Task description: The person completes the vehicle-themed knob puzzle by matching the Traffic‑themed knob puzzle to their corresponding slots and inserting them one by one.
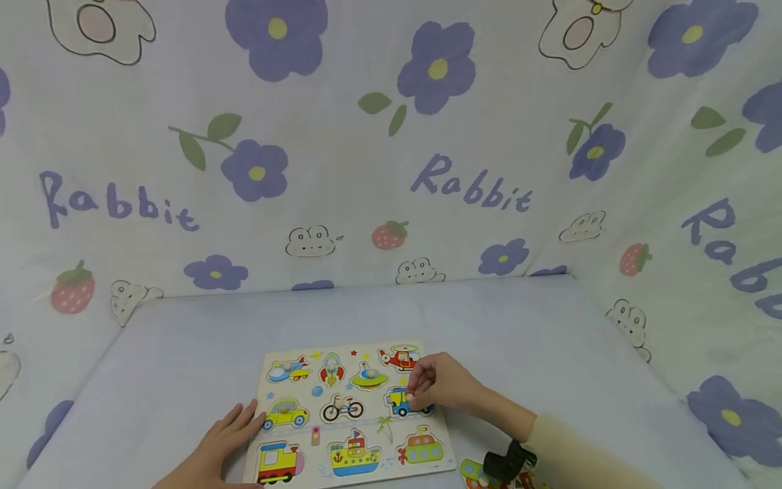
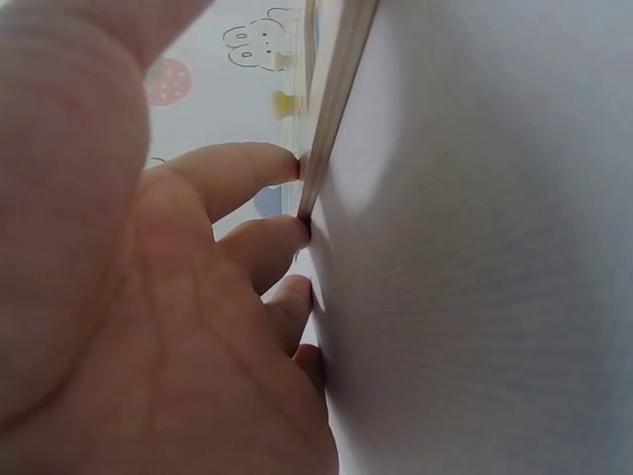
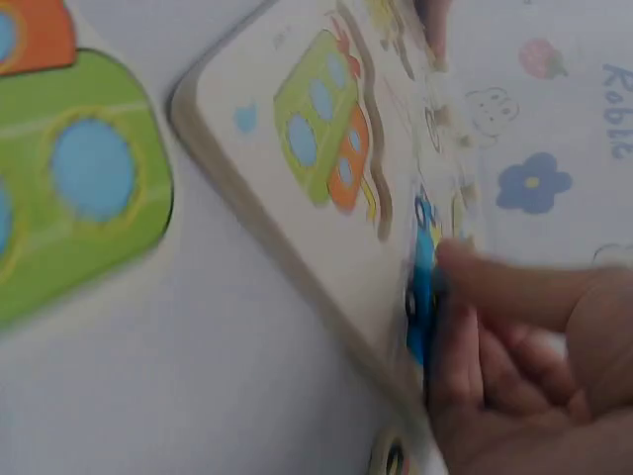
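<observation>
A wooden vehicle puzzle board [image 1: 316, 466] lies on the table. My right hand [image 1: 446, 386] pinches the knob of a blue bus puzzle piece [image 1: 397, 399] at the board's right side. In the right wrist view the bus piece [image 3: 422, 287] is tilted against the board; whether it sits fully in its recess I cannot tell. My left hand [image 1: 222, 441] is at the board's left edge with its fingers extended. In the left wrist view the fingertips [image 2: 287, 163] touch the board's side [image 2: 336, 99]. The plane, rocket, saucer, helicopter, car and bicycle spots show knobs.
Loose pieces lie right of the board near my right wrist, among them a green submarine piece [image 1: 472, 471]. A black wrist strap [image 1: 508, 462] partly covers them. A patterned curtain [image 1: 354, 170] hangs behind the pale table [image 1: 501, 326].
</observation>
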`<state>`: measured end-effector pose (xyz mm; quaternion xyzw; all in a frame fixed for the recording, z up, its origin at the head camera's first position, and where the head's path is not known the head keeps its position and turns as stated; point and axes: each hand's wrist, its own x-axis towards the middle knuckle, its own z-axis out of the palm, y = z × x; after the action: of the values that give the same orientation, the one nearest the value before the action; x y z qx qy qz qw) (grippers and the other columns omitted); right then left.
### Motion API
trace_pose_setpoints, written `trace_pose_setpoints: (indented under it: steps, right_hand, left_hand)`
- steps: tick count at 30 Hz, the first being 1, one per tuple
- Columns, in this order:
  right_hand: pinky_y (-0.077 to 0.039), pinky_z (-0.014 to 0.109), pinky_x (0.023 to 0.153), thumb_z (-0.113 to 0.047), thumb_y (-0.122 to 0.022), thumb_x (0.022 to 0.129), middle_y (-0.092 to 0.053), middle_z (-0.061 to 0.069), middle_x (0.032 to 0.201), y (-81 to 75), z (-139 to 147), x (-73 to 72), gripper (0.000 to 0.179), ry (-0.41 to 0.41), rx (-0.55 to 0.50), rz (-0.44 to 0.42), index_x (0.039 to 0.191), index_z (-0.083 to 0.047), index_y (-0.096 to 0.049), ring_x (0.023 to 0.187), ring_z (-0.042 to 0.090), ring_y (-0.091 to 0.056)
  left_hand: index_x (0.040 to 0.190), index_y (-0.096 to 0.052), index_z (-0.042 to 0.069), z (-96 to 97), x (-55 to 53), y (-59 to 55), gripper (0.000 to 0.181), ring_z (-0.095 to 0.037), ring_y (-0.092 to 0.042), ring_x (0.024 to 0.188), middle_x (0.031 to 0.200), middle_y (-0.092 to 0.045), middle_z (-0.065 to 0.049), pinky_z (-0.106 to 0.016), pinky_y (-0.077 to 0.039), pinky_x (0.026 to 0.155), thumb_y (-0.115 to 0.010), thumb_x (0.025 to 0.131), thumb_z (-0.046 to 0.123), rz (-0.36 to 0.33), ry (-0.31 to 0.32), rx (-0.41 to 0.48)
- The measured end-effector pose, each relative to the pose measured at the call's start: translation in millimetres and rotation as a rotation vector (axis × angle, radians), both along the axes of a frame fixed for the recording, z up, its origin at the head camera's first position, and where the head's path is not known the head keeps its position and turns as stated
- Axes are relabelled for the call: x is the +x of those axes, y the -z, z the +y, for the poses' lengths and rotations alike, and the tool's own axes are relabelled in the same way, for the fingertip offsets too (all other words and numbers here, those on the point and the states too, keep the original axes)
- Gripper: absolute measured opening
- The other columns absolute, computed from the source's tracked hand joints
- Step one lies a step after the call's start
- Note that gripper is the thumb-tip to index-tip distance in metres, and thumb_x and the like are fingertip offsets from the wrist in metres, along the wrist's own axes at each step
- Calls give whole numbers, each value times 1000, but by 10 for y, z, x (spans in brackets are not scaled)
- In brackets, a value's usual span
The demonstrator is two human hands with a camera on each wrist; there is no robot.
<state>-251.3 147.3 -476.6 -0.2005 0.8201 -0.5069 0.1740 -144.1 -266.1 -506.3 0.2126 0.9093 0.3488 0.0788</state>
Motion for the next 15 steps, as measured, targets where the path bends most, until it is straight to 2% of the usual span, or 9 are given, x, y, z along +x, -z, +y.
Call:
trace_pose_setpoints:
  steps: [2, 5, 10, 15]
  right_hand:
    - [-56, 28, 71, 1, -81, 78, -71, 12, 91, -19, 95, -36, 22, -66, -52, -36, 95, 3, -68, 81, 24, -68]
    - [-55, 29, 75, -5, -78, 84, -71, 12, 101, -80, 250, -59, 20, -67, -53, -25, 102, 0, -71, 89, 27, -68]
    - [-54, 30, 68, -15, -77, 87, -71, 1, 95, -173, 513, -19, 11, 101, 51, 134, 96, -9, -74, 84, 24, -63]
    - [-54, 30, 71, -14, -77, 87, -70, -1, 87, -179, 736, 84, 9, 242, 88, 208, 93, -8, -74, 83, 21, -62]
  left_hand:
    - [148, -39, -2, 3, 6, -14, 101, -59, -10, 137, 155, -23, -29, -80, -13, 97, -85, 71, 44, -7, 2, 5]
    - [148, -39, -3, 4, 10, -33, 105, -60, -10, 137, 154, -24, -30, -80, -13, 97, -87, 68, 45, 5, 11, 8]
    - [148, -40, -2, 24, 15, -63, 105, -57, -10, 138, 155, -25, -28, -76, -8, 102, -87, 67, 45, 12, -3, 9]
    - [150, -37, -1, 51, 28, -87, 107, -55, -6, 140, 157, -21, -25, -75, -6, 104, -87, 68, 47, -54, -26, -9]
